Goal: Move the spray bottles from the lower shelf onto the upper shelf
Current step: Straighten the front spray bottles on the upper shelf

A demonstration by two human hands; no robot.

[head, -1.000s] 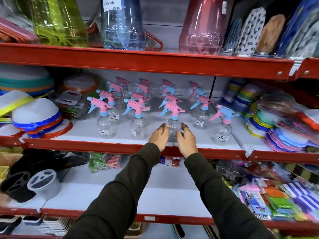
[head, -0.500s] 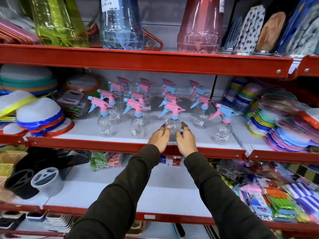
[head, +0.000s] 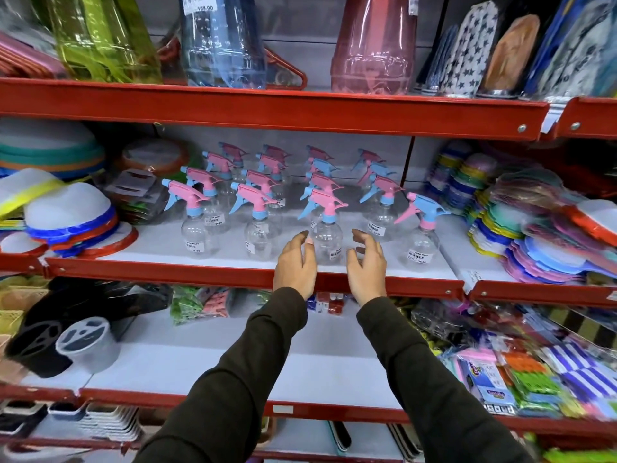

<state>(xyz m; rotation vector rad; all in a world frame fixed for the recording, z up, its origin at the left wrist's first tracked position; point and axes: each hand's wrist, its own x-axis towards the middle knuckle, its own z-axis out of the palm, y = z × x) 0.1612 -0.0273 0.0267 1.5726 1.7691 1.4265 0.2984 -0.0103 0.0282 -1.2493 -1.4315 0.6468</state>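
Head view: a clear spray bottle [head: 326,240] stands on the upper shelf [head: 200,274] between the left hand [head: 295,267] and right hand [head: 367,269], both open, neither gripping it

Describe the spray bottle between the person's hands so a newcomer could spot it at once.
Find the middle red-edged shelf holding rows of clear plastic spray bottles. At its front edge, between the open left hand and right hand, stands one clear round bottle with a pink trigger head and blue collar. Its front-right neighbour has reversed colours: blue head, pink trigger.
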